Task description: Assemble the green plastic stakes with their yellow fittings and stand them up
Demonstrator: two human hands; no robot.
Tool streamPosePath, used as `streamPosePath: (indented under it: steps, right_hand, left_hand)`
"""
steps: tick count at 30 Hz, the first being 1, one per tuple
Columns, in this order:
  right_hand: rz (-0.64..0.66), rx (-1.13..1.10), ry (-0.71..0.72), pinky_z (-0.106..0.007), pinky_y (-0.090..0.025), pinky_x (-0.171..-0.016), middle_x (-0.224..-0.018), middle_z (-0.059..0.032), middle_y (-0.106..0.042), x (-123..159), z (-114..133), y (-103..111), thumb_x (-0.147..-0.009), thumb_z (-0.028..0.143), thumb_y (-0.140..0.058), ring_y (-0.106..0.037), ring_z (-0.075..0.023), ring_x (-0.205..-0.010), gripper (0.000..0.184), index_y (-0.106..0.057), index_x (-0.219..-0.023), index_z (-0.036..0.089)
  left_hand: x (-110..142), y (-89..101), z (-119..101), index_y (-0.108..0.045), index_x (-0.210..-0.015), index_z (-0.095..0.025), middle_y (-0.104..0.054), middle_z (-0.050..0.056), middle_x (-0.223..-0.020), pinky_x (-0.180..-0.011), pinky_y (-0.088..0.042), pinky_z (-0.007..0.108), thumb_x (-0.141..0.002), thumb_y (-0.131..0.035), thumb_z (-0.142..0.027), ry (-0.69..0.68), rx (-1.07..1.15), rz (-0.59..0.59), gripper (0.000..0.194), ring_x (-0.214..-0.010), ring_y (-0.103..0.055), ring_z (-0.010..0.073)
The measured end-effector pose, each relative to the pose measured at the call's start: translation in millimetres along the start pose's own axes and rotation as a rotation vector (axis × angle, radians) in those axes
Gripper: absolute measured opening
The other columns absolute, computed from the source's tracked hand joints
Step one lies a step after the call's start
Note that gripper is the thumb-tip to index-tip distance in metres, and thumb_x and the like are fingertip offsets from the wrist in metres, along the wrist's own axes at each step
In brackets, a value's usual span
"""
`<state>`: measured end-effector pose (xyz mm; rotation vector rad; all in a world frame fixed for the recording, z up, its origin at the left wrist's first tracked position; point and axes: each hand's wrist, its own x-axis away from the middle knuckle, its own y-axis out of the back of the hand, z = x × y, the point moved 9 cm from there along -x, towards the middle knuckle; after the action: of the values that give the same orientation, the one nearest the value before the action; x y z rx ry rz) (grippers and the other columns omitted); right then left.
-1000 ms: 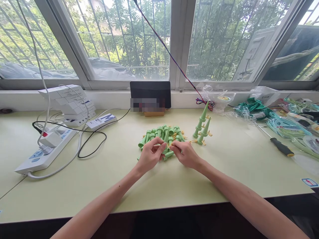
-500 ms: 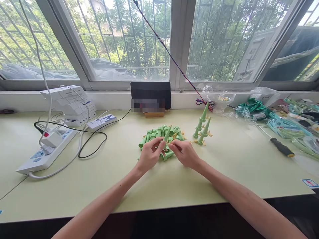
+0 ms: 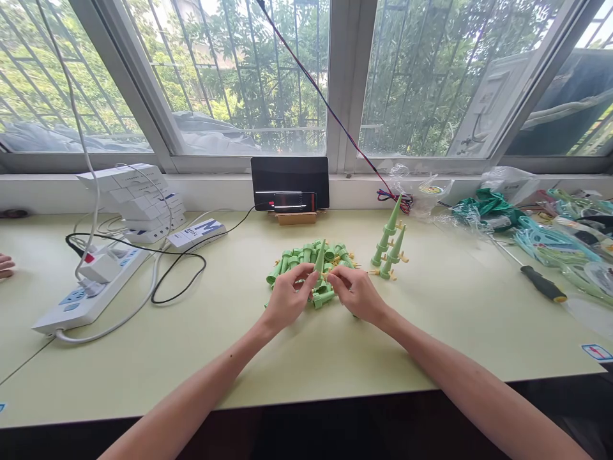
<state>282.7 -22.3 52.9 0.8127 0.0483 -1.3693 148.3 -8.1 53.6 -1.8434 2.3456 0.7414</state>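
A heap of green plastic spike parts (image 3: 306,259) with small yellow pieces lies on the pale green table (image 3: 143,345). My left hand (image 3: 286,298) pinches one green cone-shaped spike (image 3: 319,258) and holds it tip up over the front of the heap. My right hand (image 3: 357,294) is closed beside it, fingertips pinched at the base of the same spike, perhaps on a small yellow piece. Just right of the heap stand two assembled green spikes (image 3: 390,241) with yellow pieces at their bases.
A white power strip (image 3: 86,291) with cables and stacked white boxes (image 3: 134,201) sit at left. A dark tablet (image 3: 290,182) leans on the sill. A screwdriver (image 3: 541,282) and plastic bags (image 3: 550,230) lie at right. Another person's fingers (image 3: 6,265) show at the left edge.
The green spike has been lifted from among the pile and turned tip up between both hands. Another person's fingers have appeared at the left edge.
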Motion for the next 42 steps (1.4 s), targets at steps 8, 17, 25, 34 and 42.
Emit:
streamPosePath:
  steps: [8, 17, 25, 34, 42]
  right_hand:
    - [0.021, 0.019, 0.043, -0.025, -0.034, -0.055, -0.060, 0.0018, -0.050, 0.2, 2.4, -1.7, -0.098, 0.030, -0.043, -0.041, -0.0120, -0.053, 0.032, -0.044, -0.068, 0.020]
    - [0.009, 0.010, 0.053, -0.025, -0.036, -0.056, -0.060, 0.0009, -0.055, 1.0, 0.2, -0.1, -0.097, 0.028, -0.045, -0.044, -0.0121, -0.053, 0.031, -0.048, -0.067, 0.020]
    - [0.003, -0.013, 0.040, -0.025, -0.037, -0.055, -0.054, 0.0028, -0.051, 1.3, 2.8, 2.4, -0.096, 0.025, -0.048, -0.045, -0.0120, -0.050, 0.028, -0.054, -0.069, 0.019]
    - [-0.014, -0.010, 0.070, -0.024, -0.037, -0.055, -0.061, 0.0013, -0.059, 2.1, 3.9, 3.1, -0.094, 0.021, -0.050, -0.046, -0.0111, -0.050, 0.020, -0.059, -0.076, 0.019]
    - [0.006, 0.014, 0.078, -0.023, -0.035, -0.054, -0.059, 0.0020, -0.053, 2.1, 0.9, 0.0, -0.096, 0.025, -0.045, -0.043, -0.0114, -0.052, 0.027, -0.049, -0.069, 0.020]
  left_hand:
    - [0.7, 3.5, 5.0, -0.068, -0.095, -0.018, -0.069, 0.005, -0.086, -0.055, -0.052, 0.024, -0.088, -0.058, -0.046, -0.002, -0.078, -0.041, 0.030, -0.063, -0.062, 0.0149]
    - [2.3, 6.9, 2.4, -0.069, -0.083, -0.018, -0.069, 0.003, -0.072, -0.049, -0.051, 0.023, -0.081, -0.066, -0.046, 0.030, -0.084, -0.059, 0.029, -0.061, -0.064, 0.0161]
    - [2.1, 6.1, 3.3, -0.069, -0.078, -0.017, -0.061, 0.001, -0.065, -0.045, -0.045, 0.022, -0.081, -0.066, -0.046, 0.063, -0.051, -0.041, 0.029, -0.054, -0.058, 0.0137]
    - [3.5, 3.4, 9.7, -0.065, -0.075, -0.017, -0.044, -0.004, -0.051, -0.041, -0.034, 0.021, -0.081, -0.065, -0.047, 0.113, 0.001, -0.004, 0.031, -0.045, -0.042, 0.0093]
    - [3.6, 1.9, 7.1, -0.062, -0.070, -0.015, -0.042, -0.004, -0.051, -0.042, -0.033, 0.020, -0.083, -0.064, -0.045, 0.118, 0.017, 0.020, 0.033, -0.046, -0.042, 0.0084]
